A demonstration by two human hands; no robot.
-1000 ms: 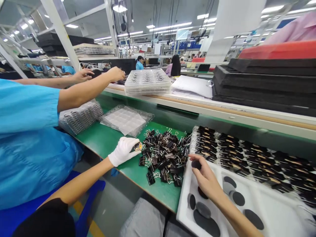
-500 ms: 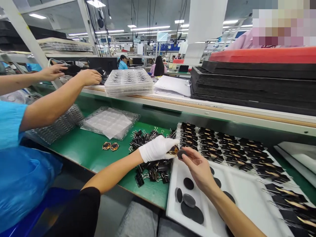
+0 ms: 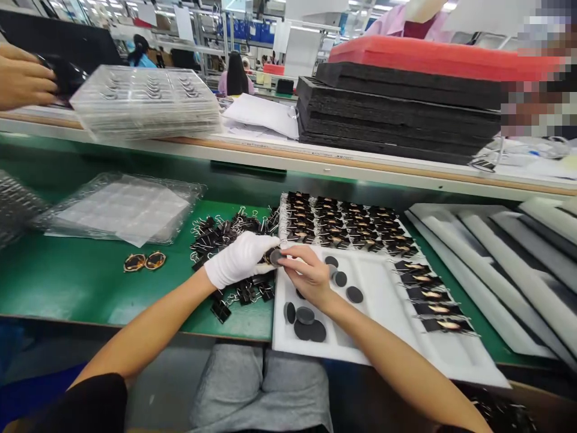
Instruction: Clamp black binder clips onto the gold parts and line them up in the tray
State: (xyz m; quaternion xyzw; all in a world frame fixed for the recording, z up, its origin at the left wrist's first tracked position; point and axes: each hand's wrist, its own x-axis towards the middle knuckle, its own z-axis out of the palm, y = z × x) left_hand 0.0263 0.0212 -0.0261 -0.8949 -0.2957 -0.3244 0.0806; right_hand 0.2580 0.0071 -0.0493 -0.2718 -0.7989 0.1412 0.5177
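Note:
My left hand (image 3: 243, 255), in a white glove, pinches a small gold-rimmed round piece (image 3: 267, 256), mostly hidden by the fingers. With my bare right hand (image 3: 309, 273) I grip a dark grey disc (image 3: 276, 258) by its edge, against or just in front of that piece; contact cannot be made out. Below the right hand, several loose dark discs (image 3: 354, 294) lie in a white foam tray (image 3: 378, 288). Around the left hand spreads a heap of black binder clips (image 3: 211, 237). Further left on the green table rests a joined pair of gold-rimmed round pieces (image 3: 134, 262).
Rows of binder clips (image 3: 347, 219) grip gold-edged pieces along the tray's back and right. White foam sheets (image 3: 478, 264) lean at right. Clear trays with paper (image 3: 121, 207) lie at left. On the shelf are black foam slabs (image 3: 396, 126) and a co-worker's hand (image 3: 27, 78).
My view has swung right and down. My right hand has brought the disc closer to the round piece in my left hand. Both hands keep their hold.

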